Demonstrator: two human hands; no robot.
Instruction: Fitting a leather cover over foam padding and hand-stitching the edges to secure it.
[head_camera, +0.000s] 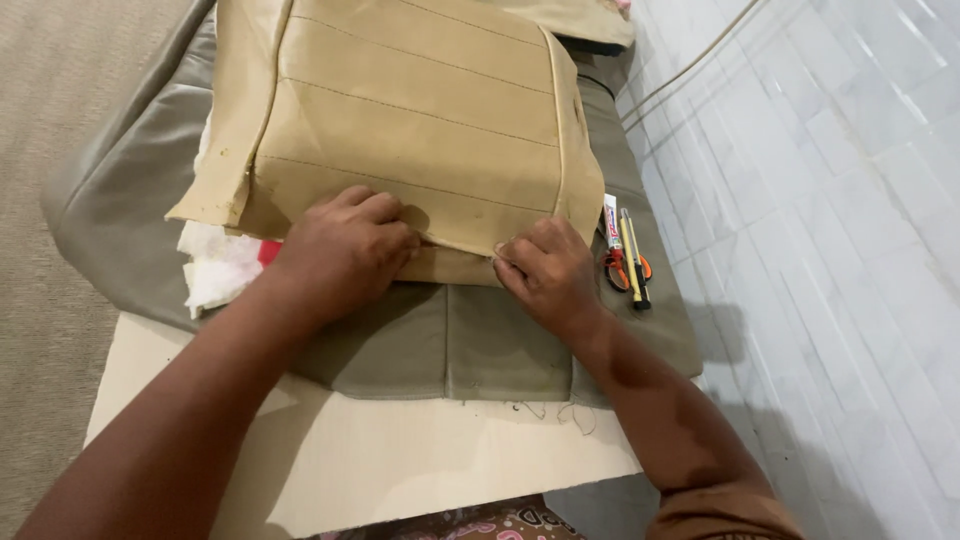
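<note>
My left hand (345, 245) lies palm-down with the fingers curled over the near edge of the tan stitched seat cover (410, 120), pressing that edge flat so the panel cannot slide. My right hand (545, 270) pinches the same edge near its right corner, thumb and fingertips closed on the fabric, which keeps the hem taut between my two hands. The tan cover sits on top of a grey leatherette cover (470, 345), spread wide beneath it as a soft backing; loose threads hang from the grey piece's near hem. Both rest on a pale board (400, 460) that gives me a firm, flat surface over the carpet on the left. White wadding (215, 265) and a bit of red peek out from under the tan panel's left side. Just right of my right hand, within easy reach, lie orange-handled scissors (622, 270), a yellow pen (634, 260) and a small white tube (611, 220), beside the white tiled floor (830, 200).
</note>
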